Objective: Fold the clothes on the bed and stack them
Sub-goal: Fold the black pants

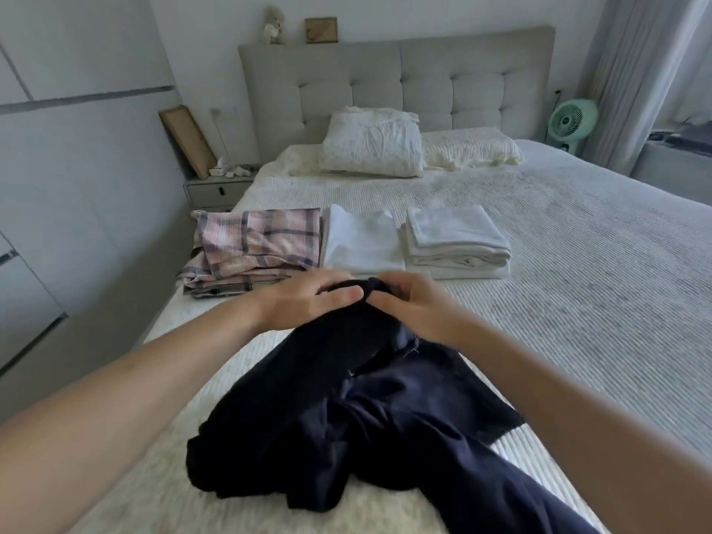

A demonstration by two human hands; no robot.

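Both hands meet at the centre of the frame, the left hand and the right hand each with fingers curled round the top edge of a dark navy garment, pinching it and lifting that edge while the rest lies crumpled down the lower middle on the bed. Just above the hands, across the middle, three folded piles sit side by side: a pink plaid pile at left, a white folded piece touching it, and a white stack at right. Pillows lean against the grey headboard at the upper centre.
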